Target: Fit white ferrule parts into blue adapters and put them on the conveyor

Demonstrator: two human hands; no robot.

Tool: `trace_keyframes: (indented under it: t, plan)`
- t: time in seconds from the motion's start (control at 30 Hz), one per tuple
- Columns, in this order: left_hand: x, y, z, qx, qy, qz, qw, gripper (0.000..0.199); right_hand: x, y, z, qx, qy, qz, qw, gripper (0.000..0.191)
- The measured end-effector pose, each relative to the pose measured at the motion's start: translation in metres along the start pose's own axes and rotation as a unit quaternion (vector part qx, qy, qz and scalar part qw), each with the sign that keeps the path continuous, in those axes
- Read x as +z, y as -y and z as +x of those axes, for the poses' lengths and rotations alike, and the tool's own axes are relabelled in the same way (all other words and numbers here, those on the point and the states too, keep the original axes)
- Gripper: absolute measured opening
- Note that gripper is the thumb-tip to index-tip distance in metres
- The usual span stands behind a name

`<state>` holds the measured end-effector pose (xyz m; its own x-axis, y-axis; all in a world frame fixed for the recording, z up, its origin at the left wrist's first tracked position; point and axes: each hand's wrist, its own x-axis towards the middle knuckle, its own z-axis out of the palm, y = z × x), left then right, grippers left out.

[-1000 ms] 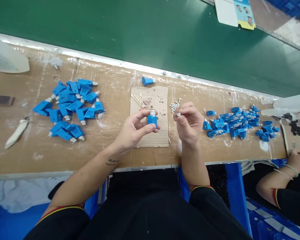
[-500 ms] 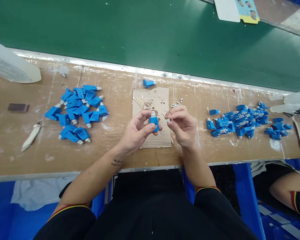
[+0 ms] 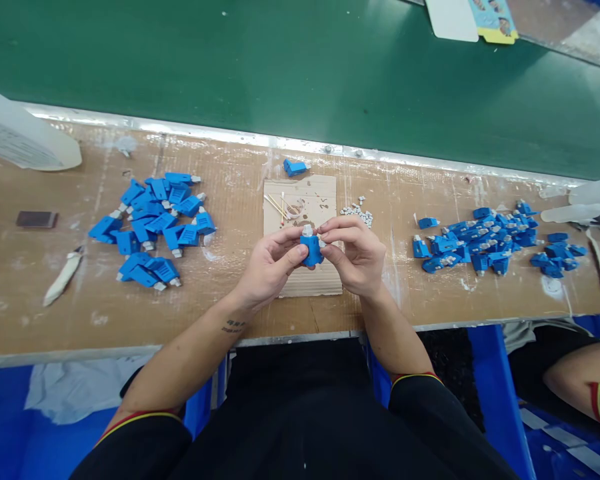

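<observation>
While the left hand (image 3: 263, 269) holds a blue piece (image 3: 311, 252) upright between thumb and fingers, its white tip pointing up, the right hand (image 3: 359, 257) meets it from the other side. The left grip is closed round the blue piece, just above the near half of a cardboard sheet (image 3: 310, 288). The right thumb and fingers are pinched nearly together on a small pale piece (image 3: 322, 243) at the blue piece's right side; its exact seating there is too small to tell.

On the sheet's far left part lie some cotton swabs (image 3: 276, 204), beside dark stains. A loose heap of pale bits (image 3: 364, 217) sits just right of the sheet, beyond the right hand, and a single blue unit (image 3: 294, 167) lies by the sheet's far edge. Further left on the brown bench (image 3: 240, 200) is a spread of blue units (image 3: 153, 208) with white tips, then a white-handled tool (image 3: 63, 278) and a dark flat block (image 3: 37, 219). Well to the right lies a denser pile (image 3: 473, 235), with a smaller cluster (image 3: 555, 255) beside it
</observation>
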<state>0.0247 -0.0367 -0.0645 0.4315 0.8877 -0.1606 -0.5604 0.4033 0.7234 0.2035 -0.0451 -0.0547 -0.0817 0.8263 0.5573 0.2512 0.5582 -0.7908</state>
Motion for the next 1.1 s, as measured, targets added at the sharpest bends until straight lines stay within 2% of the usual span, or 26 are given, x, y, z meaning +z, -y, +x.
trace_keyframes:
  t: [0.2, 0.63, 0.83, 0.97, 1.1]
  plan:
    - [0.000, -0.002, -0.001, -0.008, -0.024, 0.021, 0.999, 0.040, 0.000, 0.003, 0.002, -0.040, -0.006, -0.021, 0.999, 0.008]
    - [0.000, -0.003, 0.000, 0.001, -0.029, 0.063, 0.998, 0.046, -0.004, 0.001, 0.003, -0.042, 0.015, -0.034, 0.998, 0.010]
    - [-0.001, -0.002, -0.001, 0.025, 0.006, 0.075, 0.997, 0.041, -0.009, 0.004, 0.004, -0.038, 0.038, 0.008, 0.999, 0.015]
    - [-0.004, -0.002, -0.001, 0.038, 0.006, 0.083, 0.996, 0.043, -0.012, 0.003, 0.003, -0.022, 0.056, 0.002, 0.998, 0.009]
    - [-0.003, -0.007, -0.002, 0.029, 0.044, 0.097, 0.994, 0.047, -0.014, 0.001, 0.002, 0.000, 0.067, 0.037, 0.997, 0.008]
